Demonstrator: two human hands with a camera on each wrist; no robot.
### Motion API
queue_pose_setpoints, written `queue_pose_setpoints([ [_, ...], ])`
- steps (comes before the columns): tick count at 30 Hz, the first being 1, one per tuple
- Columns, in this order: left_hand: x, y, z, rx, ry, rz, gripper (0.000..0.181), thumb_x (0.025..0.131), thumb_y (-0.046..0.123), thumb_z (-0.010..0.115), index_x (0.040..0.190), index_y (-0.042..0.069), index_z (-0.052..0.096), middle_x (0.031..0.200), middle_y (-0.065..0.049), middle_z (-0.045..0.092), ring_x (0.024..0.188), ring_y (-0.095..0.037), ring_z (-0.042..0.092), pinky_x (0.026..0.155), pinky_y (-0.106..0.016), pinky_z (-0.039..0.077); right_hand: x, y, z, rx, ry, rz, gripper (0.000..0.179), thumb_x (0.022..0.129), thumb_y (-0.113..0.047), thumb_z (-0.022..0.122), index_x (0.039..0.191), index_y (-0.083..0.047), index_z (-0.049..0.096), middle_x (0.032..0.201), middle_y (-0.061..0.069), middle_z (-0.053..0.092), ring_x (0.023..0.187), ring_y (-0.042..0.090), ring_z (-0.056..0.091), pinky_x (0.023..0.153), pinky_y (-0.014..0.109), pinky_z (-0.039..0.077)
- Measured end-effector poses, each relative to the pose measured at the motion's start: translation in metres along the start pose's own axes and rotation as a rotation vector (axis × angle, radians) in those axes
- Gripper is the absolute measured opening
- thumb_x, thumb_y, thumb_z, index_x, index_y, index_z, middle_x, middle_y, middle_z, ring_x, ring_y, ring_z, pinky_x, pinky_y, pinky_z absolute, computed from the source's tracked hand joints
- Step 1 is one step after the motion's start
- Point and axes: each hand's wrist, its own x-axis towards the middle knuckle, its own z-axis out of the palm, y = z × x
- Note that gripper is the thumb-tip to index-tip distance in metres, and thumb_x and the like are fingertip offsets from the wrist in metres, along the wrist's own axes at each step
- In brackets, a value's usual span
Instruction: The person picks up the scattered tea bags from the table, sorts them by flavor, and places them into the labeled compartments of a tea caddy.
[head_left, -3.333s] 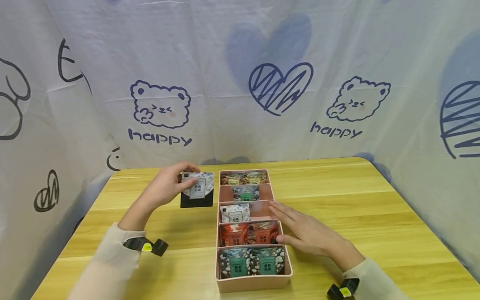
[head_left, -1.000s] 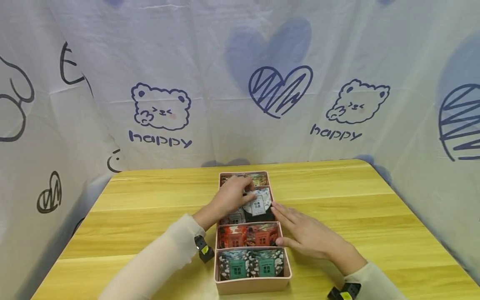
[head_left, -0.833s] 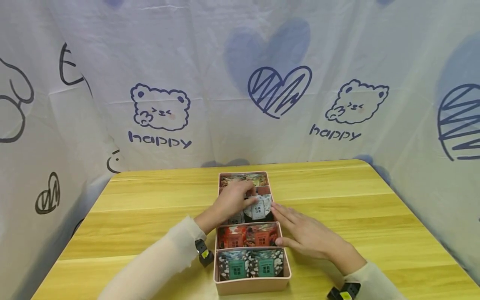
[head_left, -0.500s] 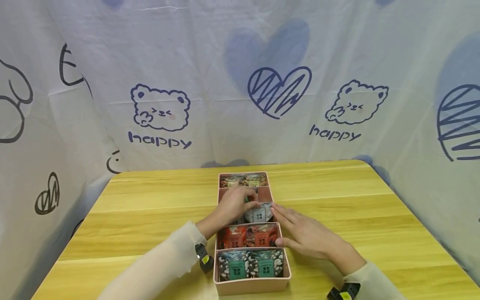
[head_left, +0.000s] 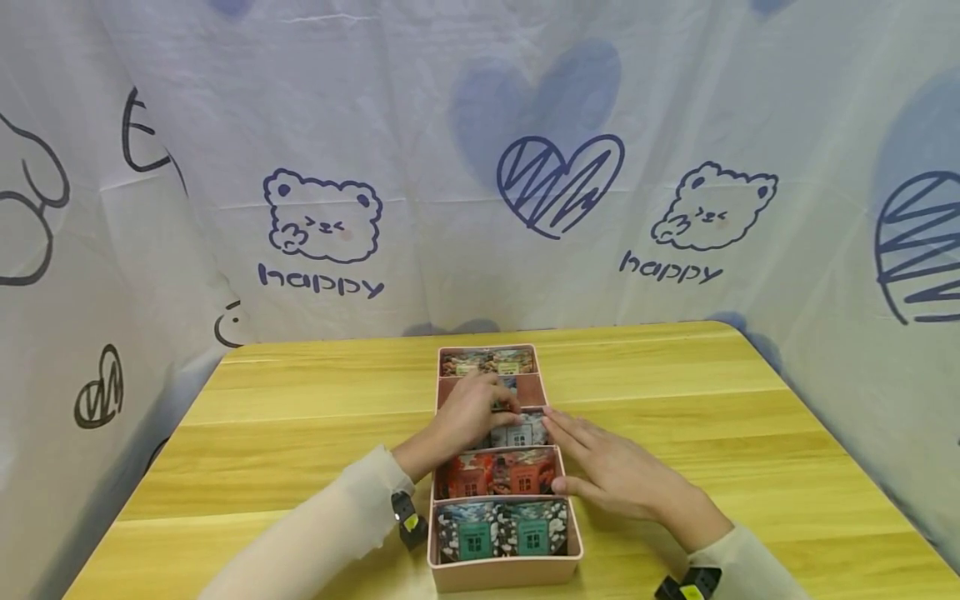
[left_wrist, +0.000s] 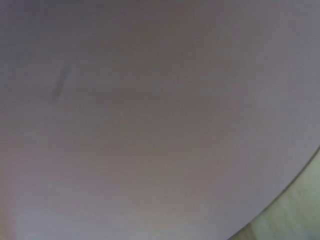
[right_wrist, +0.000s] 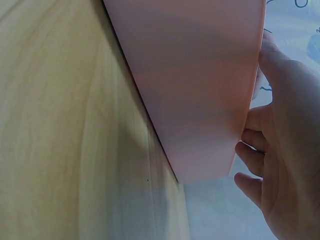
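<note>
A long pink divided box [head_left: 506,575] holds square tea sachets standing in its compartments. My left hand [head_left: 465,412] reaches in from the left, thumb and fingers at the top of a white-and-black tea sachet [head_left: 519,435] that stands low in the right half of the third compartment. The hand hides the sachet to its left and part of the second compartment. My right hand [head_left: 615,458] rests along the box's right rim with straight fingers; in the right wrist view its fingertips meet the rim of the pink wall [right_wrist: 195,85]. A blurred pink surface fills the left wrist view.
Two yellow-labelled sachets [head_left: 487,363] stand in the far compartment, two red sachets [head_left: 497,473] in the fourth and two green-labelled sachets [head_left: 504,533] in the nearest. A wooden table [head_left: 675,375] bears the box. A printed white curtain [head_left: 450,208] hangs behind it.
My left hand has brought the white-and-black sachet from the left of the box over the third compartment and lowered it in. My right hand has stayed at the right rim.
</note>
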Motion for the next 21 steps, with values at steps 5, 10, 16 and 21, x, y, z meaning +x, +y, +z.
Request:
queue_pose_setpoints([
  [5,0.000,-0.002,-0.004,-0.028,-0.011,0.003,0.016,0.082,0.029,0.080,0.093,0.017,0.077,0.093,0.004,0.066,0.090,-0.016,0.058,0.088,-0.038,0.047,0.001,0.001,0.001,-0.005,0.007,-0.004,0.077,0.099,-0.056,0.043,0.157,-0.011,0.019,0.162,0.006,0.017,0.141,0.033,0.032,0.111,0.047,0.034],
  [10,-0.003,-0.005,-0.009,-0.063,0.013,-0.021,0.019,0.082,0.027,0.080,0.097,0.016,0.076,0.097,0.002,0.066,0.093,-0.018,0.058,0.087,-0.040,0.049,0.000,0.003,0.001,-0.004,0.019,-0.019,0.077,0.099,-0.055,0.046,0.157,-0.011,0.020,0.162,0.005,0.018,0.141,0.032,0.032,0.111,0.047,0.035],
  [16,-0.007,-0.010,-0.017,-0.086,0.056,-0.024,0.018,0.084,0.026,0.079,0.096,0.014,0.076,0.095,-0.001,0.067,0.094,-0.021,0.059,0.084,-0.041,0.050,-0.004,0.006,-0.003,0.005,0.025,-0.023,0.079,0.098,-0.053,0.050,0.157,-0.010,0.021,0.162,0.006,0.018,0.141,0.031,0.032,0.110,0.047,0.035],
  [21,-0.017,-0.013,-0.025,-0.125,0.045,-0.114,0.020,0.086,0.030,0.076,0.098,0.014,0.076,0.098,-0.001,0.066,0.094,-0.022,0.058,0.082,-0.041,0.050,-0.007,0.011,-0.006,0.004,0.040,-0.024,0.078,0.098,-0.051,0.052,0.156,-0.009,0.022,0.161,0.009,0.020,0.142,0.031,0.029,0.111,0.046,0.034],
])
